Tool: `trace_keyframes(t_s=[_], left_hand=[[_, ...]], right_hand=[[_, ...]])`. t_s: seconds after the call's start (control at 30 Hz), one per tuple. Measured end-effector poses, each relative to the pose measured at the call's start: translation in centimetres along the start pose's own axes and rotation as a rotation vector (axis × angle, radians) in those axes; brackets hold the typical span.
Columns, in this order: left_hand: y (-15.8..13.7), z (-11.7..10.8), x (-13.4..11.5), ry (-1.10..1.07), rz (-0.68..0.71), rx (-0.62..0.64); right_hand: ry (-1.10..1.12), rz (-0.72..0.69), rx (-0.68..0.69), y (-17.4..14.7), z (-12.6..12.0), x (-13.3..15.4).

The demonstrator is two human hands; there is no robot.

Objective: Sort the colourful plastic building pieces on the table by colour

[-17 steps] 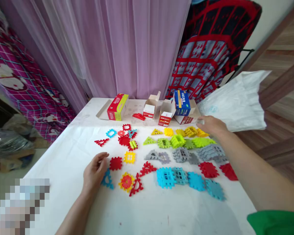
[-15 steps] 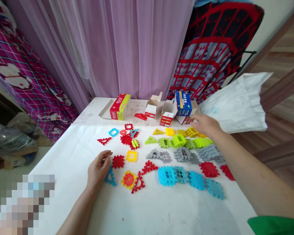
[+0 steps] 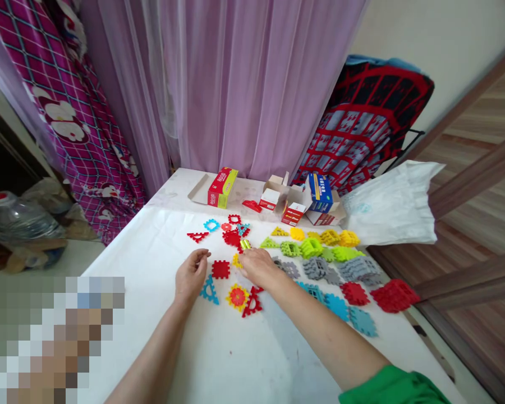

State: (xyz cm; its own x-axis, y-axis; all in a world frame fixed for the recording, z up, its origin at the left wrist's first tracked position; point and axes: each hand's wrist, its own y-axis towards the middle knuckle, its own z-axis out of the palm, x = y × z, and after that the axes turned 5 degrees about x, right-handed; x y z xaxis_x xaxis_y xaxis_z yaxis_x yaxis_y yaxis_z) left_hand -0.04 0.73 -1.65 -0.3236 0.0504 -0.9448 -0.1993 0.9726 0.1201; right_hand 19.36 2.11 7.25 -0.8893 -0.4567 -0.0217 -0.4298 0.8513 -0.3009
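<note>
My left hand [image 3: 192, 275] rests on the table with fingers loosely curled and nothing visible in them. Beside it are a red square tile [image 3: 221, 269] with toothed edges and a blue triangle tile [image 3: 209, 290]. My right hand [image 3: 258, 266] reaches over the middle of the table, its fingers closed on the edge of a yellow window tile [image 3: 236, 261]. The hand covers part of that tile. Nearer to me lie a yellow tile with a red round piece [image 3: 238, 297] and a red triangle tile [image 3: 252, 303]. Farther off sits a red cluster [image 3: 231, 238] of joined pieces.
To the right, toothed tiles lie in colour rows: yellow [image 3: 330, 237], green [image 3: 311, 247], grey [image 3: 361, 271], blue [image 3: 336, 306] and red [image 3: 394, 295]. Along the back stand a red-and-green box [image 3: 223, 188], opened small boxes [image 3: 293, 212] and a blue box [image 3: 320, 192]. A white bag [image 3: 391, 205] is at right.
My right hand has come from the boxes at the back right to the yellow window tile in the middle. My left hand stays by the red square tile. The view has shifted.
</note>
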Motion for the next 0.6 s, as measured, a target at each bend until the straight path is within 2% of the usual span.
trace_keyframes(t_s=[0.07,0.13,0.23,0.33,0.43,0.5,0.6], left_hand=[[-0.1,0.0,-0.4,0.001,-0.007,0.002],[-0.3,0.0,-0.7,0.011,0.003,0.014],[-0.6,0.1,-1.3,0.042,0.065,0.060],[-1.1,0.5,-1.7,-0.017,0.122,0.151],[-1.5,0.9,-2.3,-0.176,0.074,0.307],[-1.6,1.2,-2.8,-0.267,-0.004,0.395],[-1.6,1.2,-3.5,-0.330,-0.099,0.413]], right_hand=[[-0.004,0.026,-0.019,0.3,-0.2,-0.6],[0.103,0.055,-0.078,0.5,-0.4,-1.7],[0.533,-0.033,-0.138,0.6,-0.4,-3.1],[0.833,-0.197,-0.089,0.4,-0.3,-3.4],[0.826,-0.272,-0.081,-0.1,-0.6,-2.5],[0.759,-0.268,-0.106,-0.5,-0.8,-1.7],[0.580,-0.185,-0.203,-1.4,-1.2,-0.5]])
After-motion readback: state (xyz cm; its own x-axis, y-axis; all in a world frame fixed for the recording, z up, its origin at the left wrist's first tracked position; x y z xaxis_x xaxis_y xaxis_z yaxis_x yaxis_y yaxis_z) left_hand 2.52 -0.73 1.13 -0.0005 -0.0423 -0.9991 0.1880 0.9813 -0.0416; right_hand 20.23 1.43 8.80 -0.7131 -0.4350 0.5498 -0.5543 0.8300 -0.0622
